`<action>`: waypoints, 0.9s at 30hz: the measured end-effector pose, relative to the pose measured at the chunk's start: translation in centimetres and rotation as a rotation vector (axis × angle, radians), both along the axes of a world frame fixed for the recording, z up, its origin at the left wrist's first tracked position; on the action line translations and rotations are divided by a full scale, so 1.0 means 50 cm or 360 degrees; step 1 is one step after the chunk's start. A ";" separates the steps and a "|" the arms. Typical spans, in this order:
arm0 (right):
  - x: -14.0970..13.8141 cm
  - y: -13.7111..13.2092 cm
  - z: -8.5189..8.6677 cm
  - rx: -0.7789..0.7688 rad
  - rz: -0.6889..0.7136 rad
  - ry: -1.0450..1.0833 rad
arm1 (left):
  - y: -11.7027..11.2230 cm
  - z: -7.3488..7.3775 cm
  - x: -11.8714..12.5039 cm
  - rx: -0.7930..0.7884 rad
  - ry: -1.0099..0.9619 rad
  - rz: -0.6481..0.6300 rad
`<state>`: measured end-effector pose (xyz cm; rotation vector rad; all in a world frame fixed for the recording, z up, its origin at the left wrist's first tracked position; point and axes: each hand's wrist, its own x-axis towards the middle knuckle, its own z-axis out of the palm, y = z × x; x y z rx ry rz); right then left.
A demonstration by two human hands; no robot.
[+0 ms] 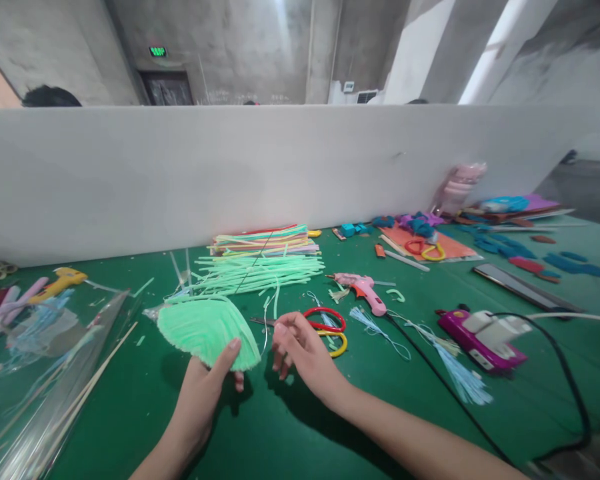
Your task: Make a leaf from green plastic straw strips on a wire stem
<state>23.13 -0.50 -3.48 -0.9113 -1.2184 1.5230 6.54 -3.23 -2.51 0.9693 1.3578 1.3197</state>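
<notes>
My left hand (207, 387) grips a mint-green fan-shaped piece of pipe cleaners (205, 330), thumb on its face and fingers behind. To its right, my right hand (300, 350) is apart from the fan, its fingers curled and the thumb close to the forefinger; whatever may be between them is hidden. A thin white cord (266, 327) hangs in a loop between the fan and my right fingertips; I cannot tell if it is held. Just behind my right hand lie scissors (339, 320) with red and yellow handles. A pink glue gun (363, 288) rests farther back.
Loose green pipe cleaners (260, 273) lie behind the fan, near a multicoloured bundle (265, 241). A purple power strip (480, 340) with cables is at right, beside blue tassels (460, 373). Clear plastic sheeting (45, 407) and a yellow glue gun (60, 283) are at left. A white partition (230, 173) closes off the back.
</notes>
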 end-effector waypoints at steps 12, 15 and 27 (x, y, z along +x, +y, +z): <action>0.005 -0.015 0.005 0.0566 0.0130 -0.0558 | 0.007 -0.005 -0.003 -0.0057 0.0030 0.0030; 0.005 -0.014 0.004 0.0554 0.0079 -0.0562 | 0.006 -0.009 -0.008 0.0001 0.0175 -0.0054; 0.002 -0.005 -0.004 0.0242 -0.0241 -0.0144 | 0.001 -0.002 -0.013 0.0045 0.0202 -0.0112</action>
